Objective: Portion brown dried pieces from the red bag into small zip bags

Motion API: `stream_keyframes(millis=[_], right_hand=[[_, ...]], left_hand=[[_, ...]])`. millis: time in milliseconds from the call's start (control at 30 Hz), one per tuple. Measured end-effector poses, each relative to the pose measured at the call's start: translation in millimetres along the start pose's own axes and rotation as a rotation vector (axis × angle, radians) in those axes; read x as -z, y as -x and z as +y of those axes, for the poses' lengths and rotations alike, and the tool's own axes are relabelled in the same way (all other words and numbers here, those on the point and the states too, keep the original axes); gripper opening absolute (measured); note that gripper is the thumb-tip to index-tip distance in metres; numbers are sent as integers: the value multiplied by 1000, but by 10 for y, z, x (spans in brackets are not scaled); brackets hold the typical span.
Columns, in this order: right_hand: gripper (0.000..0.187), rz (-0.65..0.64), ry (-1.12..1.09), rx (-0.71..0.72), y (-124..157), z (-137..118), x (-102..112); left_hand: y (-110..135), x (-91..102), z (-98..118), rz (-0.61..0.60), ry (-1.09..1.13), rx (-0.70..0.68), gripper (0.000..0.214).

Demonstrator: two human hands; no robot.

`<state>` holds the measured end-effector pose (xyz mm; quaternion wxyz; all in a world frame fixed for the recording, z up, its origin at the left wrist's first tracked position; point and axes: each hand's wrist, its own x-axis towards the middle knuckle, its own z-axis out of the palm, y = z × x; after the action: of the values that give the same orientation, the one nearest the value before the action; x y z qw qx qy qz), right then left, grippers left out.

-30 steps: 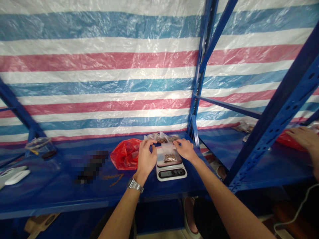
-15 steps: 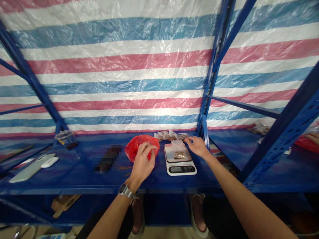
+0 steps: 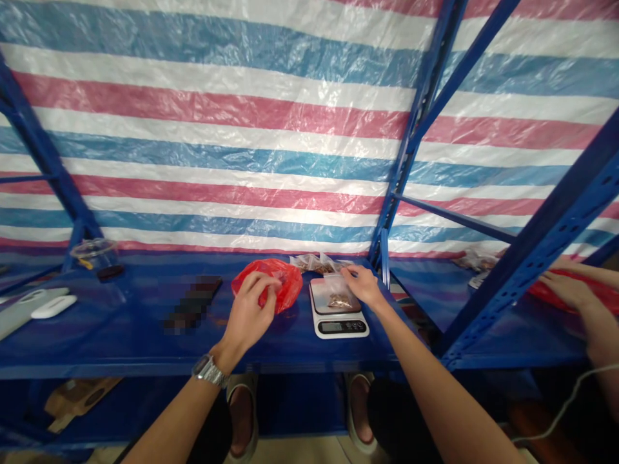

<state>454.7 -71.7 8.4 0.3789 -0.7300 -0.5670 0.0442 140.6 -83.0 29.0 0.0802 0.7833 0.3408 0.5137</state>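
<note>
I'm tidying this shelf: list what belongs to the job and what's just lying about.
Likely in use: red bag, white scale, clear bag on it, small bags behind it.
Apparently lying about: pale phone, white oval object, clear container, dark blurred object.

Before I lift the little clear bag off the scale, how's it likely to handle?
The clear bag will probably fold and sag, since its film looks thin and the brownish contents bunch toward the end nearer the display. It's likely light, being small and only partly filled. Rolling seems unlikely, as it lies flat on the scale.
</note>
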Motion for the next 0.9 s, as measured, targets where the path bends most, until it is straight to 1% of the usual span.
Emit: stream_keyframes(millis=[100,200,267,333,433,533,633,767,900], right_hand=[[36,3,-160,29,55,18,-10],[45,13,-314,59,119,2,-8],[50,27,-398,61,162,-21,-4],[52,36,-465,54,202,-39,3],[51,32,-528,35,243,-59,16],[50,28,-562,23,251,-107,30],[51,31,-605,34,252,-205,38],[47,20,-663,19,297,-332,34],[45,24,-691,2,344,-375,30]], left_hand=[[-175,-334,168,-13,98,55,21],[-294,-727,266,-88,148,82,22],[-336,-968,262,-131,222,132,23],[-354,-1164,213,-173,294,181,22],[-344,-1337,114,-210,384,223,17],[-291,-1348,49,-218,491,267,18],[-228,-1236,20,-193,614,335,21],[-198,-1060,5,-241,616,380,18],[-243,-1017,45,-252,668,410,20]])
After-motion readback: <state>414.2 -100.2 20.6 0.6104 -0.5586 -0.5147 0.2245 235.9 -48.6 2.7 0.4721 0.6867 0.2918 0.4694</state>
